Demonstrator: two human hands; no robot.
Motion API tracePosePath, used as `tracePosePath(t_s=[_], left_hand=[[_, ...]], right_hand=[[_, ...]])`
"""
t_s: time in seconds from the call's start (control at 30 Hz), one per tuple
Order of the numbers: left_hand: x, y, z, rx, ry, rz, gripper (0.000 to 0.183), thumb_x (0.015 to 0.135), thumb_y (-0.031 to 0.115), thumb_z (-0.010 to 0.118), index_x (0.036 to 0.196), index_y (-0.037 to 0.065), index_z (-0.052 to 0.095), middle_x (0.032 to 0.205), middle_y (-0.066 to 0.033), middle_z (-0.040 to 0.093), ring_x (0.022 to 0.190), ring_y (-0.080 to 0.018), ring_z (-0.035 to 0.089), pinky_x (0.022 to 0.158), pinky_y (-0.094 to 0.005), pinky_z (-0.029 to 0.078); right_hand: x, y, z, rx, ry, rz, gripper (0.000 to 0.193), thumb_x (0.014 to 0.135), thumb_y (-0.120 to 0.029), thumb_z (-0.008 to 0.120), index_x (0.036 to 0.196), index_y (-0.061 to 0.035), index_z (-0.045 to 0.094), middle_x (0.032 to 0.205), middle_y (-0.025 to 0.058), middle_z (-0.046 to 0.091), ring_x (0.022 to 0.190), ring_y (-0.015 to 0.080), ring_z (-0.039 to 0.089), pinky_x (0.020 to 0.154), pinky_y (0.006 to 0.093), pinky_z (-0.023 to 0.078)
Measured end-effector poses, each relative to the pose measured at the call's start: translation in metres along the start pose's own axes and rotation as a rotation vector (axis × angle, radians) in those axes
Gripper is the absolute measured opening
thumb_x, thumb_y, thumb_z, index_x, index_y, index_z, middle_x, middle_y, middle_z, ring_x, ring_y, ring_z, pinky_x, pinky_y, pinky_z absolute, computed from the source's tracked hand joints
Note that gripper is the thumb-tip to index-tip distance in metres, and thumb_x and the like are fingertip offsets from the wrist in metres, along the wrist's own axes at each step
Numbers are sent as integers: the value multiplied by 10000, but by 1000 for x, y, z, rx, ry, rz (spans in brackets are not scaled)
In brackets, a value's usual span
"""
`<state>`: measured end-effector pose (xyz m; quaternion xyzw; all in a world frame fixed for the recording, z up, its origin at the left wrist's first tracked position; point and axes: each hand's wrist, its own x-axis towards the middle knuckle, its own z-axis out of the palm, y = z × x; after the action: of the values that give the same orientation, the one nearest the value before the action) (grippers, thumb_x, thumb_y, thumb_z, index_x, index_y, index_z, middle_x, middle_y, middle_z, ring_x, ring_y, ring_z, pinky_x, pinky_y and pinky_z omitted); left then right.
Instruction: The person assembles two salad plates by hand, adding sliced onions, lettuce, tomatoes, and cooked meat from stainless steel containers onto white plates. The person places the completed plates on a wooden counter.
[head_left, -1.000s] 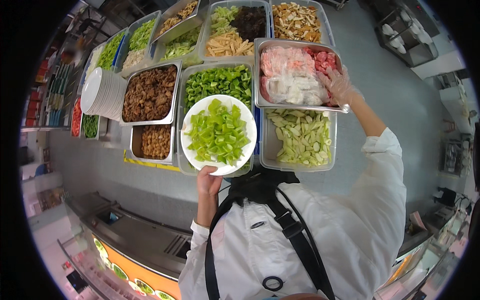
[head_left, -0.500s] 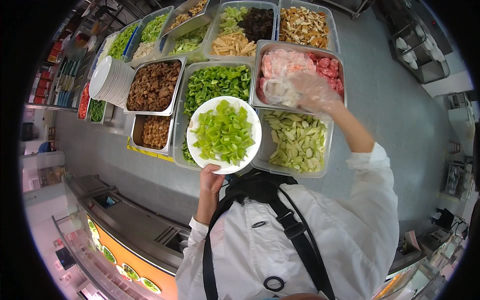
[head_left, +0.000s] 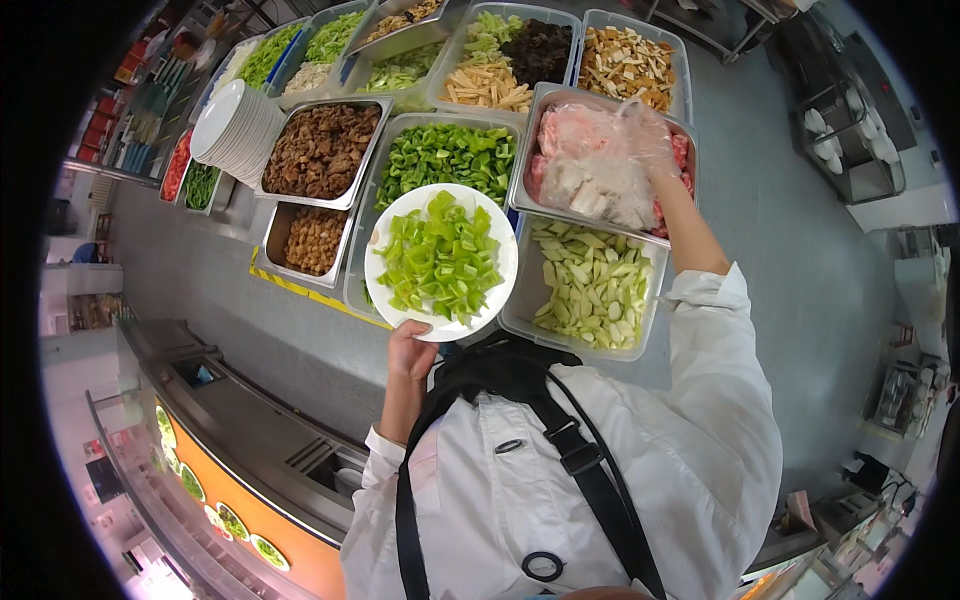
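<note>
My left hand (head_left: 410,350) grips the near rim of a white plate (head_left: 380,288), thumb on top. Chopped light green peppers (head_left: 440,255) are heaped on it. The plate hangs over the front of a clear tub of darker green pepper pieces (head_left: 445,160). My right hand (head_left: 652,145), in a loose clear plastic glove, is at the right side of a steel pan (head_left: 530,200) of raw meat. Its fingers are closed at the edge of a clear plastic bag (head_left: 600,180) spread over the meat; the film partly hides them. Red meat (head_left: 682,150) shows beside my hand.
In front of the pan sits a tub of pale green slices (head_left: 592,290). To the left are pans of brown cooked meat (head_left: 320,150) and brown cubes (head_left: 312,240), and a leaning stack of white plates (head_left: 235,125). More vegetable tubs stand behind. A steel counter (head_left: 250,400) runs at lower left.
My right hand has moved up and right across the meat pan, and the plastic bag now lies more spread out. My left hand still holds the plate, in nearly the same place.
</note>
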<state>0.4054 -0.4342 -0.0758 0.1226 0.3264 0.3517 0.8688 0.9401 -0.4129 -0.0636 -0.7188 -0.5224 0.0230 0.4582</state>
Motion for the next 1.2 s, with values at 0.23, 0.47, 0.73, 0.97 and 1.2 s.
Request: tracePosePath(t_s=[0.23, 0.47, 0.73, 0.97, 1.2], left_hand=[[0, 0, 1, -6, -41, -7, 627, 644, -41, 487, 1264, -14, 397, 1229, -145, 508, 1140, -320, 491, 985, -441, 397], [-1, -4, -1, -11, -18, -10, 641, 637, -54, 488, 1269, -2, 396, 1227, -141, 508, 1137, -317, 492, 986, -434, 398], [2, -4, -1, 4, -16, 5, 639, 635, -56, 496, 1265, -3, 403, 1220, -140, 514, 1128, -312, 502, 977, -427, 409], [6, -2, 3, -22, 14, -4, 619, 640, -52, 511, 1250, -8, 418, 1203, -146, 530, 1113, -308, 515, 970, -424, 414], [9, -3, 10, -21, 3, -33, 609, 638, -51, 513, 1240, -15, 426, 1192, -150, 537, 1110, -315, 515, 977, -435, 405]], right_hand=[[-15, -57, -34, -161, -169, -19, 150, 805, -133, 573, 915, -30, 579, 759, 48, 555, 702, 130, 498, 651, 286, 430], [-34, -156, -40, -804, -753, 279, 285, 791, -210, 533, 962, 0, 620, 1034, 184, 600, 1020, 284, 550, 821, 406, 450], [-32, -54, -45, -360, -676, -149, 167, 771, -140, 519, 804, -5, 610, 864, 135, 615, 769, 267, 584, 719, 369, 472], [-41, -77, -42, 826, 119, 770, 81, 739, -62, 543, 773, -47, 615, 761, 36, 586, 746, 166, 566, 647, 300, 469], [-6, -121, -83, 766, 316, 609, 149, 797, -143, 557, 900, -43, 594, 849, 60, 584, 783, 195, 564, 729, 334, 471]])
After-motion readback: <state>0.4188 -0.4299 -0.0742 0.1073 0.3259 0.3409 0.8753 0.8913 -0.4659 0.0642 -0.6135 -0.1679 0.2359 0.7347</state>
